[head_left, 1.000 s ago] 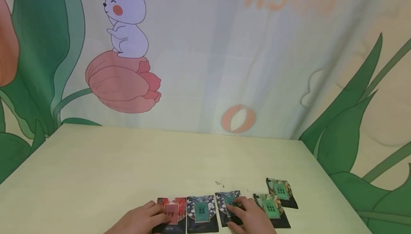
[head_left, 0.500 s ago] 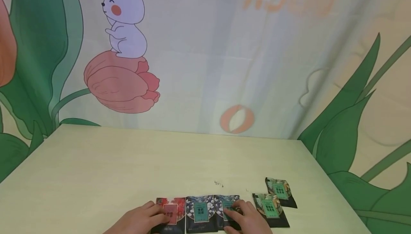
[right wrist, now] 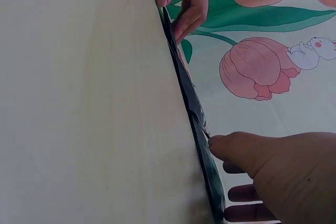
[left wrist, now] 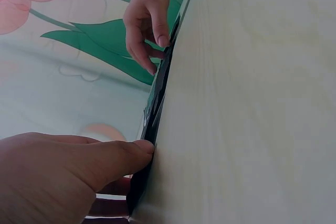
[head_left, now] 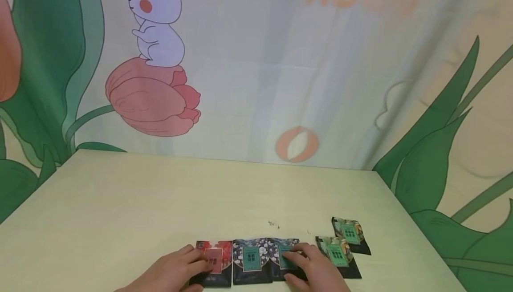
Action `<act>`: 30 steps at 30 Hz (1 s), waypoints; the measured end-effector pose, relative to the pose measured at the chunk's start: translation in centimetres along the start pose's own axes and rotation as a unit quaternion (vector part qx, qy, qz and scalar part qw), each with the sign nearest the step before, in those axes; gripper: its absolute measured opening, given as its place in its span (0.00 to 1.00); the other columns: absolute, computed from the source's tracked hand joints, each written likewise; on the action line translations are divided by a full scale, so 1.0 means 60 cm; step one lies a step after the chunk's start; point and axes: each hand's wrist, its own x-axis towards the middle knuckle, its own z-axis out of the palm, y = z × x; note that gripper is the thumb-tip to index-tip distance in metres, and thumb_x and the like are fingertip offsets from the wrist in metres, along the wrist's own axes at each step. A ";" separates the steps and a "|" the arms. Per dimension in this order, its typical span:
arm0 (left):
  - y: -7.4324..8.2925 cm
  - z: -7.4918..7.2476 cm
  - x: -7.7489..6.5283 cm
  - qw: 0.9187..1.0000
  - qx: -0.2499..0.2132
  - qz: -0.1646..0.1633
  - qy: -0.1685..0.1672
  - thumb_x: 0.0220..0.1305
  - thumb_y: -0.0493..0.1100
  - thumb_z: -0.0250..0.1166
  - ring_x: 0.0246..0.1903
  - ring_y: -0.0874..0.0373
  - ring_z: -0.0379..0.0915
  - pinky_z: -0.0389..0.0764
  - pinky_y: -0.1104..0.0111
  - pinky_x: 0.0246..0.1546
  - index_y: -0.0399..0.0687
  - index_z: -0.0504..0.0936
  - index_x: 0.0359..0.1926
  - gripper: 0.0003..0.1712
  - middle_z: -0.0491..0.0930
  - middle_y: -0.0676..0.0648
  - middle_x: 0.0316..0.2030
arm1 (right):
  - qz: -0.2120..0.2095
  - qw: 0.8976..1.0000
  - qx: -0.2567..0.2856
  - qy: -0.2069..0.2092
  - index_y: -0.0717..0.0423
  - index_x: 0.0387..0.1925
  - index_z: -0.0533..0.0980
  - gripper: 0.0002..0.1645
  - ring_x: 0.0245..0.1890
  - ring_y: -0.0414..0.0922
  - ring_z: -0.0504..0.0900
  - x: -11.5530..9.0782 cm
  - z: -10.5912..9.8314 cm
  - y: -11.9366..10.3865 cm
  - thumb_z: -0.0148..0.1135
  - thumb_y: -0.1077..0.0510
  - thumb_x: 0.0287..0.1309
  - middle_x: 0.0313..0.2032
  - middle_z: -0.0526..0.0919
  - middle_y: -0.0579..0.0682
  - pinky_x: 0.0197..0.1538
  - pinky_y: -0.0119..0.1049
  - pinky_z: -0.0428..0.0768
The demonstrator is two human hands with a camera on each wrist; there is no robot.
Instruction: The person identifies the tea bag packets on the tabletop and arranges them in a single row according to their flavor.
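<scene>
Here's the right hand (head_left: 317,270), fingers loosely bent, tips resting on the right-hand navy, white-blossomed flat packet with a teal label (head_left: 285,264), thumb at its near edge; it's touching, not clenched. Over at its 9 o'clock, the left hand (head_left: 180,266) lies just as relaxed on the glossy red-and-black packet with a red label (head_left: 219,258). Between them sits the matching middle navy packet (head_left: 251,258), meeting its twin at 3 o'clock, where the edges seem to overlap, with a thin seam towards the red one at 9. Best play, I'd say: hold red steady, press lightly with flat fingertips, and ease that right edge back a touch so nothing rides up or creases. Out at the right hand's 2 o'clock, the nearer green-and-black packet (head_left: 338,256) waits, the farther green-and-black packet (head_left: 350,235) at its 1 o'clock, both on the pale wood-grain table (head_left: 160,203).
</scene>
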 end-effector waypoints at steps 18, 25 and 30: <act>0.009 -0.003 0.005 1.000 0.009 -0.006 -0.001 0.60 0.55 0.66 0.40 0.66 0.67 0.77 0.72 0.39 0.55 0.81 0.52 0.20 0.79 0.58 0.44 | 0.075 0.993 -0.082 0.043 0.46 0.55 0.78 0.28 0.52 0.49 0.78 -0.016 -0.022 0.029 0.67 0.42 0.53 0.52 0.79 0.49 0.53 0.46 0.78; 0.007 -0.004 -0.003 1.000 0.015 -0.001 0.012 0.61 0.54 0.65 0.42 0.64 0.69 0.78 0.70 0.40 0.55 0.81 0.51 0.19 0.79 0.57 0.44 | 0.146 0.987 -0.060 0.020 0.47 0.58 0.76 0.33 0.59 0.54 0.74 -0.028 -0.027 0.059 0.69 0.42 0.50 0.57 0.76 0.51 0.58 0.50 0.76; 0.010 -0.009 -0.005 1.000 0.014 -0.015 0.007 0.60 0.54 0.65 0.42 0.64 0.69 0.79 0.69 0.41 0.56 0.81 0.52 0.20 0.79 0.57 0.45 | 0.153 0.986 -0.059 0.020 0.48 0.61 0.73 0.36 0.60 0.57 0.73 -0.039 -0.032 0.082 0.68 0.42 0.51 0.60 0.74 0.54 0.54 0.51 0.78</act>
